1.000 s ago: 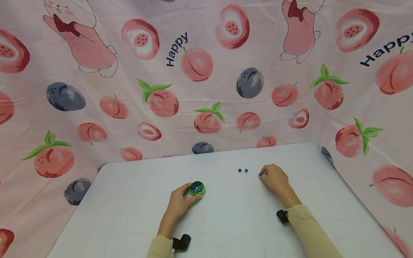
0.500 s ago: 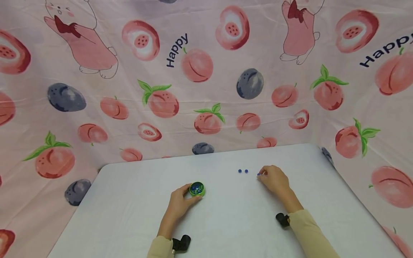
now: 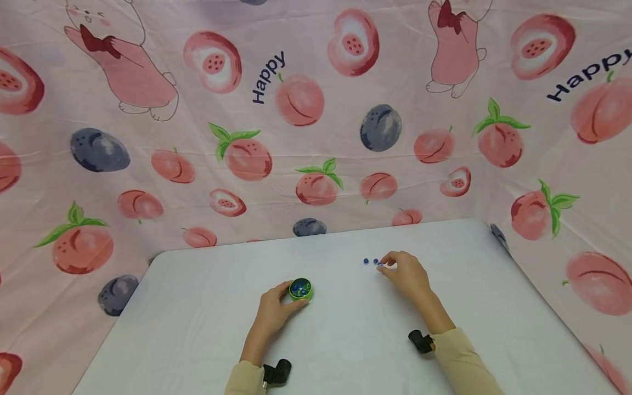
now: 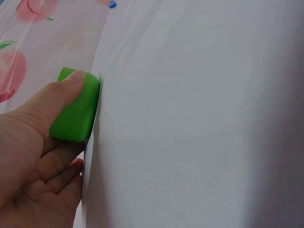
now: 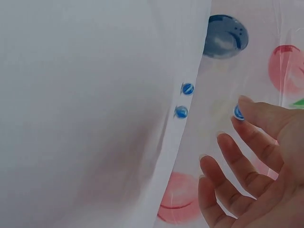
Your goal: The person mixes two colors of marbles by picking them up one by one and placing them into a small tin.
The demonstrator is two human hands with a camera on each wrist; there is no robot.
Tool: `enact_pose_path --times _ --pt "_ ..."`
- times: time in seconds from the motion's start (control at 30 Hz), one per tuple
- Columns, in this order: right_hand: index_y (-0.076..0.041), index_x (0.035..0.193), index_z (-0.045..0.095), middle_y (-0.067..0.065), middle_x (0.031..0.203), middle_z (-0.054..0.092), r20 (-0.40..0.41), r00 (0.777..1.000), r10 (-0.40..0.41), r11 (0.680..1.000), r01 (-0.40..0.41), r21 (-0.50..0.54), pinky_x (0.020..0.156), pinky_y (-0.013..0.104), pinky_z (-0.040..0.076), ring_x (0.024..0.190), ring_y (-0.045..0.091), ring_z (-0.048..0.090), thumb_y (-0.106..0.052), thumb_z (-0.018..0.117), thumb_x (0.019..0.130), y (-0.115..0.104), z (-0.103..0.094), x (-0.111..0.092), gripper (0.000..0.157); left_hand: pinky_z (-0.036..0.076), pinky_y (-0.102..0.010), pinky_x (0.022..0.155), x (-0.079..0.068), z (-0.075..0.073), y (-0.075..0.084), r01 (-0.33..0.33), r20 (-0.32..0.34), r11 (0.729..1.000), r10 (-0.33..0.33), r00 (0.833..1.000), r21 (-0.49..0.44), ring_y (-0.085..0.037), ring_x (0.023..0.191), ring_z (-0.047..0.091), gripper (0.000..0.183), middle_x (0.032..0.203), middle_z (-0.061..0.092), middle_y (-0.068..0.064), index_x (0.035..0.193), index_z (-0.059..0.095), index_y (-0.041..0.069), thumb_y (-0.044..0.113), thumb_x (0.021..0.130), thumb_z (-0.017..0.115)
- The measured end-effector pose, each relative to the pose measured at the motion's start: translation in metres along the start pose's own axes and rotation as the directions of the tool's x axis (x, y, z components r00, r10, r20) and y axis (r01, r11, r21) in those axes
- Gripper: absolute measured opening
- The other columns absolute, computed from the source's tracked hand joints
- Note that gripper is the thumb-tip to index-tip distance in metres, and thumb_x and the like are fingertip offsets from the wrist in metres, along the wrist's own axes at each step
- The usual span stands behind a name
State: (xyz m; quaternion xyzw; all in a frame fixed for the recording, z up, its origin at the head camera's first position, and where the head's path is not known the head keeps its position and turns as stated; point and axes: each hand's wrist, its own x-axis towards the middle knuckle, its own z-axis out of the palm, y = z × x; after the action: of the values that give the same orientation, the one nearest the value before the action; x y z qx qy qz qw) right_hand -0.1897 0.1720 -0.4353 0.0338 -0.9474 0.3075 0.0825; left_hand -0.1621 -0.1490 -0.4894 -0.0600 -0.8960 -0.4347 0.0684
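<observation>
My left hand point(image 3: 276, 310) grips a small round green container point(image 3: 309, 296) on the white table, thumb on its near side and fingers round the back. Shiny blue and green marbles point(image 3: 300, 288) fill its open top. In the left wrist view the thumb presses the container's smooth green wall point(image 4: 78, 111). Between thumb and index finger my right hand point(image 3: 408, 274) pinches a blue marble point(image 5: 238, 112), held off the table, while its other fingers spread loosely. Just left of those fingertips, two blue swirled marbles, one point(image 5: 188, 89) beyond the other point(image 5: 181, 112), sit side by side on the tabletop.
The white-covered table point(image 3: 340, 340) ends at a pink fruit-print cloth point(image 3: 276, 214) hung behind it and along both sides. Black wrist cameras point(image 3: 277, 373) are strapped near both beige sleeves point(image 3: 466, 359).
My right hand has moved left with its marble, from apart on the right to close beside the two marbles on the table. The left hand and the green container stay where they were.
</observation>
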Motion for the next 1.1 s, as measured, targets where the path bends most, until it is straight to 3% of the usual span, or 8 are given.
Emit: enact_pose_path --times 0.4,0.7,1.1 --pt "-0.01 0.097 0.075 0.005 0.096 0.07 -0.021 0.998 -0.063 0.992 0.065 0.108 0.067 0.033 0.051 0.078 0.017 0.059 -0.022 0.079 0.088 -0.018 0.024 -0.005 0.016 0.043 -0.057 0.107 -0.004 -0.001 0.003 -0.045 -0.023 0.999 0.045 0.999 0.014 -0.043 0.128 0.055 0.056 0.128 0.066 -0.022 0.128 0.064 -0.002 0.023 0.082 0.084" --pt "-0.013 0.094 0.075 0.002 0.093 0.069 -0.02 0.994 -0.105 0.981 0.107 0.16 0.066 0.031 0.049 0.075 0.014 0.056 -0.02 0.079 0.087 -0.037 0.036 -0.008 0.01 0.04 -0.054 0.111 -0.001 -0.001 0.003 0.011 0.004 1.0 -0.011 1.0 0.0 -0.04 0.132 0.052 0.057 0.132 0.064 -0.02 0.131 0.063 0.0 0.025 0.083 0.084" --pt "-0.013 0.095 0.075 0.002 0.091 0.068 0.021 0.988 -0.155 0.965 0.147 0.216 0.066 0.028 0.049 0.075 0.013 0.054 -0.021 0.079 0.088 -0.054 0.05 -0.006 0.01 0.041 -0.054 0.111 -0.001 -0.001 0.002 0.013 0.006 1.0 -0.013 1.0 0.0 -0.04 0.132 0.053 0.056 0.132 0.064 -0.019 0.13 0.064 0.001 0.024 0.083 0.084"
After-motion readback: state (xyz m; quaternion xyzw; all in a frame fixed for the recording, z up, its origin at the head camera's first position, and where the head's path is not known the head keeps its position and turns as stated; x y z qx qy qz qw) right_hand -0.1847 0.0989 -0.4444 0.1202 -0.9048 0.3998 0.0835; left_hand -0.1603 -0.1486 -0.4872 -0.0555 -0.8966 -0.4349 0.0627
